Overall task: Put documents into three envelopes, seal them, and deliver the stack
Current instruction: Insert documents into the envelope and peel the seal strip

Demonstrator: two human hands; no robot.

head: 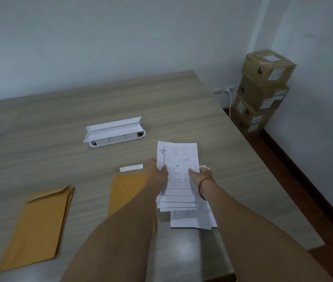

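A bundle of printed documents (178, 159) with a handwritten 4 on top is held above the table, my left hand (158, 171) gripping its left edge and my right hand (199, 176) its right edge. More loose sheets (192, 219) lie on the table underneath. A brown envelope (128, 190) lies just left of the documents, partly hidden by my left forearm. Its open flap shows a white adhesive strip (131, 167). A small stack of brown envelopes (37, 226) lies at the front left.
A white pop-up socket box (114, 132) with its lid raised sits in the middle of the wooden table (39, 127). Stacked cardboard boxes (263, 92) stand in the far right corner beside a wall socket with a white cable (230, 98). The table's right edge drops to a dark floor.
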